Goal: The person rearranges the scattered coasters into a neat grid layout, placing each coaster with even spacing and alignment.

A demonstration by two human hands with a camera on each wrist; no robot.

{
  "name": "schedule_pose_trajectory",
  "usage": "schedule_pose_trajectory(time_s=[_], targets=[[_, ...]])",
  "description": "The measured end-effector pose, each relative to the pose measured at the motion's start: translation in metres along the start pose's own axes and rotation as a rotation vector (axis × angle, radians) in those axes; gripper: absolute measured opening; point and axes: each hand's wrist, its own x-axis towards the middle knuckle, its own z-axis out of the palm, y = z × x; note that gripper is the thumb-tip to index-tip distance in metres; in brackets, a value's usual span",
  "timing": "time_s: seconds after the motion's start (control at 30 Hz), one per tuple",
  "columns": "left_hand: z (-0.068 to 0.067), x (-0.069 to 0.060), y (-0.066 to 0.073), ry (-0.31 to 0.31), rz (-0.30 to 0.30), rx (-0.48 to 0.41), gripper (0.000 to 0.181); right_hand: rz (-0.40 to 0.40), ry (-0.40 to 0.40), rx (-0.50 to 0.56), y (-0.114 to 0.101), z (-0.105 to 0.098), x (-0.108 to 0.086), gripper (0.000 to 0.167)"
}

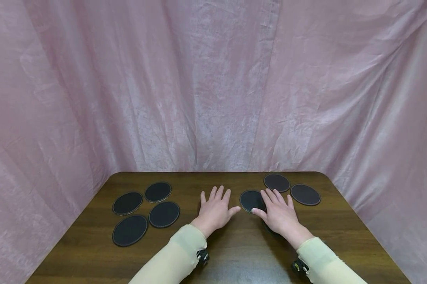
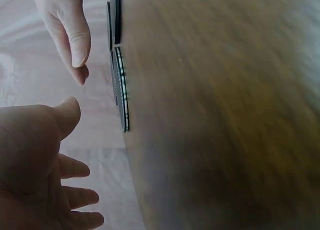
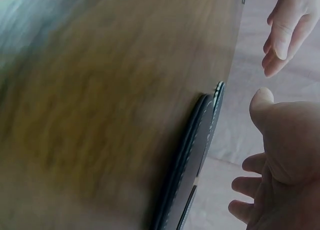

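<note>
My left hand (image 1: pixel 215 211) is held over the middle of the table, palm down with its fingers spread and nothing in them. To its right, my right hand (image 1: pixel 280 215) has its fingers spread too, above the round black coasters on that side. It partly covers one coaster (image 1: pixel 250 201) and hides most of another beneath it. In the left wrist view, a gap separates the left hand (image 2: pixel 30 160) from the tabletop. The right wrist view has the right hand (image 3: pixel 295 155) apart from a dark coaster (image 3: pixel 185 160) with pale edge stitching.
Two more coasters, a back one (image 1: pixel 276 183) and a right one (image 1: pixel 305 195), lie at the back right. Several others, including a near one (image 1: pixel 129 230), lie grouped on the left of the brown wooden table (image 1: pixel 234 256). A pink curtain (image 1: pixel 213 86) hangs behind.
</note>
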Motion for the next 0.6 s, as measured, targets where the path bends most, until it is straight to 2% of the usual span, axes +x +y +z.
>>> schedule_pose_trajectory(time_s=[0.33,0.6], targets=[[0.009,0.011,0.006,0.004,-0.009,-0.029,0.078,0.024,-0.021,-0.003,0.011,0.002,0.0,0.082],[0.015,0.017,0.007,-0.015,-0.021,-0.025,0.077,0.036,-0.093,0.008,0.008,0.0,0.003,0.083]])
